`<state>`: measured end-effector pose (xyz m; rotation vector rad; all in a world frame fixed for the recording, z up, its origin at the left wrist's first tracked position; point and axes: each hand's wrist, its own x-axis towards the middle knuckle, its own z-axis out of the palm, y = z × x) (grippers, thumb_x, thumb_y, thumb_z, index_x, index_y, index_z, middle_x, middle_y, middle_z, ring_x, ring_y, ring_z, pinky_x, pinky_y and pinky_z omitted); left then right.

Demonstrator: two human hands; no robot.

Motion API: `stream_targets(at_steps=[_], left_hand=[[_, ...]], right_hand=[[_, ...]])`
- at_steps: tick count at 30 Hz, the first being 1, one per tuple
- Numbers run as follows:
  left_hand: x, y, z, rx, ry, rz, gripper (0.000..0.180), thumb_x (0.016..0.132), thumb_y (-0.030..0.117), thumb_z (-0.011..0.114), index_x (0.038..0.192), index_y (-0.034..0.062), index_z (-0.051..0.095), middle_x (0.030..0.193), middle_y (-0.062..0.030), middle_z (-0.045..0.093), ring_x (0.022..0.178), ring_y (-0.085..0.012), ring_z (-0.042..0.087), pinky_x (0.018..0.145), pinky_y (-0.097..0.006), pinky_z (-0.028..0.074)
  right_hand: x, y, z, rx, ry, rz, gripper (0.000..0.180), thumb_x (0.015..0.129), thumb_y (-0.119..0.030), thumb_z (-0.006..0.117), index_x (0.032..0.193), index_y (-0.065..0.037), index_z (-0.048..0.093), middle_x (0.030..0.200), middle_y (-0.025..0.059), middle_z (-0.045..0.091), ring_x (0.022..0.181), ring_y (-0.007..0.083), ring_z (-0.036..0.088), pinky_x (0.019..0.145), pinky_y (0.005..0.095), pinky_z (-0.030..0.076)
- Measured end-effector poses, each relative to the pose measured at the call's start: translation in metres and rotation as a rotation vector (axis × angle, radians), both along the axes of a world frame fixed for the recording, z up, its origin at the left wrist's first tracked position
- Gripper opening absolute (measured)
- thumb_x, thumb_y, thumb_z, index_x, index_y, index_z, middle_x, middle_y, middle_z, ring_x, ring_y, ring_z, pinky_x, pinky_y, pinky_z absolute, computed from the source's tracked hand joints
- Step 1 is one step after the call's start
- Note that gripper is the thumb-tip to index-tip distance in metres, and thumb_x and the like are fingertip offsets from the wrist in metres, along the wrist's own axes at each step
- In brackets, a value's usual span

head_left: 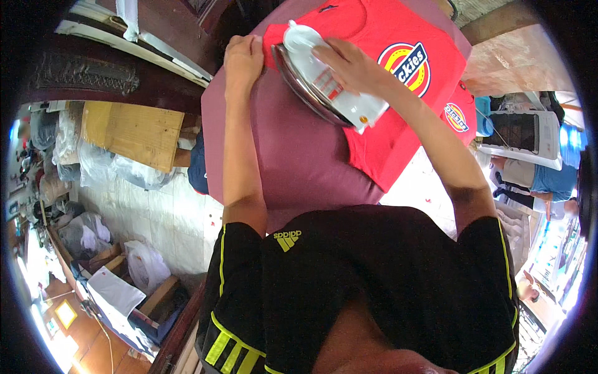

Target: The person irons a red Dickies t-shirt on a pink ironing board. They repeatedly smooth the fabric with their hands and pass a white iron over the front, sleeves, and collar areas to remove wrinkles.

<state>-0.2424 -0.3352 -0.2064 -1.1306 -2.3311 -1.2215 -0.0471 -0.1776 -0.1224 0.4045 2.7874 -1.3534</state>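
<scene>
A red T-shirt (405, 124) with a large round printed badge and a smaller one lies over a padded board with a maroon cover (280, 149). My right hand (352, 65) is wrapped around the handle of a white clothes iron (358, 109) with a shiny metal base. The iron is over the left part of the shirt and the bare cover beside it. At the board's far left edge, my left hand (243, 59) has its fingers curled in at the shirt's red edge, apparently pinching the fabric. Its fingertips are partly hidden.
A dark wooden beam (81, 78) runs along the far left. Below it are a wooden board (134, 134) and clear plastic bags (146, 171). An open box (162, 305) stands at lower left. On the right are a white-framed appliance (523, 134) and another person (548, 177).
</scene>
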Motion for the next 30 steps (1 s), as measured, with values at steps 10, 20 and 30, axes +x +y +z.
stream_targets(at_steps=[10,20,30], left_hand=[[-0.015,0.041,-0.005,-0.095,-0.019,0.019,0.033,0.087,0.04,0.067,0.089,0.0064,0.069,0.078,-0.0172,0.068,0.077,-0.0375,0.066,0.068,-0.047,0.051],[0.006,-0.001,0.01,-0.148,-0.101,0.076,0.02,0.088,0.025,0.063,0.09,0.0064,0.069,0.086,-0.0183,0.069,0.082,-0.04,0.066,0.075,-0.048,0.051],[0.027,-0.012,-0.006,0.081,0.049,0.132,0.012,0.086,0.013,0.063,0.089,0.0022,0.068,0.087,-0.0187,0.068,0.082,-0.037,0.066,0.074,-0.044,0.051]], right_hand=[[0.055,-0.006,-0.015,0.305,0.201,-0.023,0.052,0.076,0.007,0.066,0.125,-0.003,0.053,0.114,0.0212,0.055,0.082,0.0293,0.061,0.064,0.0351,0.054],[-0.015,-0.012,0.008,-0.169,0.17,-0.041,0.033,0.1,-0.031,0.049,0.112,-0.002,0.054,0.066,0.0056,0.05,0.041,0.0119,0.044,0.035,0.0309,0.035],[-0.032,-0.015,0.009,-0.288,0.11,-0.056,0.039,0.101,-0.038,0.048,0.109,-0.001,0.055,0.058,0.0027,0.047,0.042,0.0119,0.046,0.038,0.0297,0.036]])
